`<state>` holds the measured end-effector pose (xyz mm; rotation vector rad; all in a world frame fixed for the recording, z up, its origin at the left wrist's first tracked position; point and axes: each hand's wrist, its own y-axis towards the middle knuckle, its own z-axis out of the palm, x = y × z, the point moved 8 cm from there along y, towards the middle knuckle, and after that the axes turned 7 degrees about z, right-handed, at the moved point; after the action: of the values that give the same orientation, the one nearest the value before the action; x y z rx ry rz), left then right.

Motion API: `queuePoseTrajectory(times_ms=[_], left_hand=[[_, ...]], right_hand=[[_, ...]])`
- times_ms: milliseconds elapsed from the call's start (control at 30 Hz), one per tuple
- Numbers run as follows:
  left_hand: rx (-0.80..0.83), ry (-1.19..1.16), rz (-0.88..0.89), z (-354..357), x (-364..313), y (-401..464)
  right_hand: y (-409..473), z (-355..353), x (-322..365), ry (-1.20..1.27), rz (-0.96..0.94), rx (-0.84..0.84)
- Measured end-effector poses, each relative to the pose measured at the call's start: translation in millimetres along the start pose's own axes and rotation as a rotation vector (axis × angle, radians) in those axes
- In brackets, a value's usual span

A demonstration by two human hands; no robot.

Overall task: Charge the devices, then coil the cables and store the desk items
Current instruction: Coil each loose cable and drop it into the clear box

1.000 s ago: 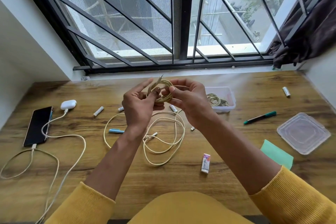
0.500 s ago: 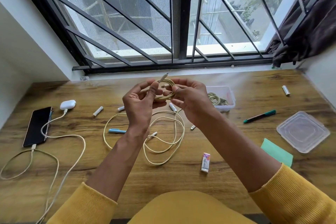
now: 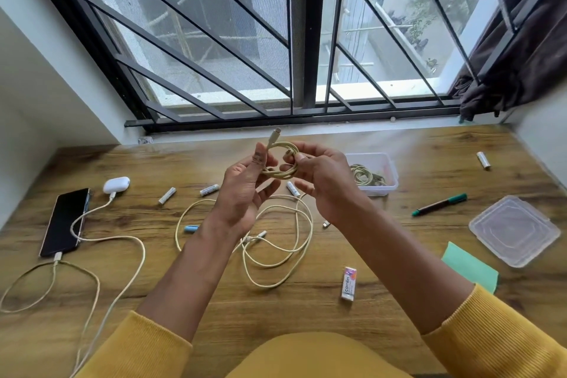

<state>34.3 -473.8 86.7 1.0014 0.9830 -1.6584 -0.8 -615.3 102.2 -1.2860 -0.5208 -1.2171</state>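
Cream cable coil (image 3: 280, 163) pinched between left hand (image 3: 245, 190), right hand (image 3: 322, 181).

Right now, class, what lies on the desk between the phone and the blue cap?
In the head view, a white cable crosses between the phone and the blue cap; otherwise bare wooden desk.

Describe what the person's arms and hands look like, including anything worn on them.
Both arms wear mustard-yellow ribbed knit sleeves, pushed up towards the elbows so the forearms are bare. The left hand and right hand are bare: no gloves, rings, watch or bracelet show.
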Motion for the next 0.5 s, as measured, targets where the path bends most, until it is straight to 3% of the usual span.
queuePoseTrajectory(times_ms=[167,500], left_hand=[[0.154,-0.071,-0.009,21,-5,-5],[0.296,-0.122,-0.038,24,2,-6]], right_hand=[[3,-4,-1,0.047,0.021,-0.013],[2,-18,-3,0.064,0.024,-0.037]])
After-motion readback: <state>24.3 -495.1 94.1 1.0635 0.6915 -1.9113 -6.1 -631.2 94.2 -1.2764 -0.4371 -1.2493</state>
